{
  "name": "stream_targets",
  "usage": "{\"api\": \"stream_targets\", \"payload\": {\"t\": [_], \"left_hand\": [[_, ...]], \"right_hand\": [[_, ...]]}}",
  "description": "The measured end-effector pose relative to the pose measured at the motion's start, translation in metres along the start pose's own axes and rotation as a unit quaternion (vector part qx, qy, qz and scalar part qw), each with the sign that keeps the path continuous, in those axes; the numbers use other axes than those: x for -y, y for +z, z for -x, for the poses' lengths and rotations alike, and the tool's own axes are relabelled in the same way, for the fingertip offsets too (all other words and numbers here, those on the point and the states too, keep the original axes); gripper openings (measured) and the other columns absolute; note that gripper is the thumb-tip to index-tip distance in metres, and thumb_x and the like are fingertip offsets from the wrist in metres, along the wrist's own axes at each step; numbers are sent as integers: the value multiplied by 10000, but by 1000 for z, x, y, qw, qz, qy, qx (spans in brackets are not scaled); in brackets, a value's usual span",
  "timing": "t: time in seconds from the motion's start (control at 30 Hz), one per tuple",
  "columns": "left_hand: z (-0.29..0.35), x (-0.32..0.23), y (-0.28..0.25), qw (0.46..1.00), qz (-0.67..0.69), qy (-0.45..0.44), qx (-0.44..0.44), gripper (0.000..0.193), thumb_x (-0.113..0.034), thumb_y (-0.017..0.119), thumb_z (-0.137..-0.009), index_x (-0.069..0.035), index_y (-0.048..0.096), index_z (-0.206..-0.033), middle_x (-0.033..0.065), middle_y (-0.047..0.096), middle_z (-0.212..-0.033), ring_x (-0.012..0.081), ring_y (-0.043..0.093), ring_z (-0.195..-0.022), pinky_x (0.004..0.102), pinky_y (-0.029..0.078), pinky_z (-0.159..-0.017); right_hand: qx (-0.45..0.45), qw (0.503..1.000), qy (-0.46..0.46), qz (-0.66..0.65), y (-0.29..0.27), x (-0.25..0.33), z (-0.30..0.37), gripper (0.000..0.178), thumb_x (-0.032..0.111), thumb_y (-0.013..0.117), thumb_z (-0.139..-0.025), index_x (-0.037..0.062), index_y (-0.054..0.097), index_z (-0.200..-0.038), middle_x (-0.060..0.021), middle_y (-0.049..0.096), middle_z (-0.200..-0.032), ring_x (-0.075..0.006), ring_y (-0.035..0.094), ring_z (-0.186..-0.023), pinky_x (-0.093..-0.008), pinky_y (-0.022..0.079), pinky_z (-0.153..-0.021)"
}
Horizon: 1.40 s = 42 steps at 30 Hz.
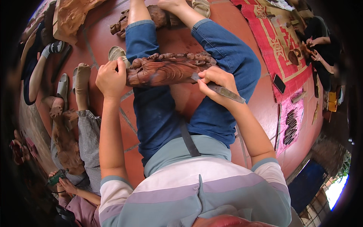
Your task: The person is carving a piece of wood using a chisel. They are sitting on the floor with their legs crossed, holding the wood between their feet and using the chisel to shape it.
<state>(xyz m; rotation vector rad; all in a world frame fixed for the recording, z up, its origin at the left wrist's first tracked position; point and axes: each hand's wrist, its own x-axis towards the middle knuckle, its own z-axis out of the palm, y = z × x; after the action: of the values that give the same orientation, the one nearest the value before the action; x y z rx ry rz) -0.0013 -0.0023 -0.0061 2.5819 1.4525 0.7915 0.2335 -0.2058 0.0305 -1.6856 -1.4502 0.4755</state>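
Note:
A reddish-brown wood carving lies crosswise over my thighs, with wavy grooves on its face and knobbly relief along its far edge. My left hand is closed in a fist on the carving's left end. In my right hand is a flat grey metal chisel, its back end sticking out past my palm toward the lower right. The chisel's front tip meets the carving's near right part. My right fingers wrap round the blade, close to the tip.
Another dark carving lies by my feet on the tiles. A large pale wood block stands far left. At left, a person holds a green power tool near a carving. Right are a red mat, phone and pink cloth with several tools.

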Motion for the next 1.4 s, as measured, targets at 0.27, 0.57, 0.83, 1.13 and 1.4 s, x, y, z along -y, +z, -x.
{"api": "stream_targets", "payload": {"t": [0.27, 0.57, 0.83, 1.13, 1.4], "left_hand": [[-5, 0, -3, 999, -14, -3, 43, 312, -297, 565, -872, -96, 671, -660, 57, 652, -688, 275, 613, -683, 403, 489, -602], [-36, 2, 2, 990, -23, -20, 135, 367, -354, 527, -857, -84, 706, -683, 137, 657, -682, 332, 652, -721, 453, 509, -621], [-42, -8, 5, 982, -26, -30, 185, 428, -391, 486, -880, -78, 727, -716, 179, 653, -685, 365, 652, -683, 457, 513, -639], [-14, -8, 5, 993, -27, -12, 114, 418, -326, 514, -899, -66, 659, -606, 134, 629, -629, 318, 616, -614, 439, 478, -573], [28, -11, -19, 1000, -9, -8, 14, 281, -169, 622, -842, -78, 600, -577, 48, 560, -572, 232, 540, -559, 368, 421, -509]], "right_hand": [[9, 1000, -11, 8, 7, 2, -8, 118, 41, 694, -736, 23, 587, -689, -84, 618, -738, -206, 624, -679, -290, 499, -631], [-5, 999, 4, -32, -9, -11, -33, 149, 86, 694, -750, 20, 583, -677, -70, 614, -737, -207, 638, -711, -295, 500, -659], [76, 993, 59, -64, -29, -33, -27, 112, 48, 706, -746, 4, 609, -709, -84, 626, -785, -164, 628, -784, -293, 487, -708], [165, 975, 65, -132, -21, -35, -43, 116, 69, 723, -756, 22, 618, -747, -67, 642, -832, -163, 632, -839, -290, 499, -730], [63, 907, 341, -240, -41, -20, -7, 140, 71, 694, -804, 7, 642, -917, -36, 658, -870, -94, 612, -814, -231, 490, -707]]}}
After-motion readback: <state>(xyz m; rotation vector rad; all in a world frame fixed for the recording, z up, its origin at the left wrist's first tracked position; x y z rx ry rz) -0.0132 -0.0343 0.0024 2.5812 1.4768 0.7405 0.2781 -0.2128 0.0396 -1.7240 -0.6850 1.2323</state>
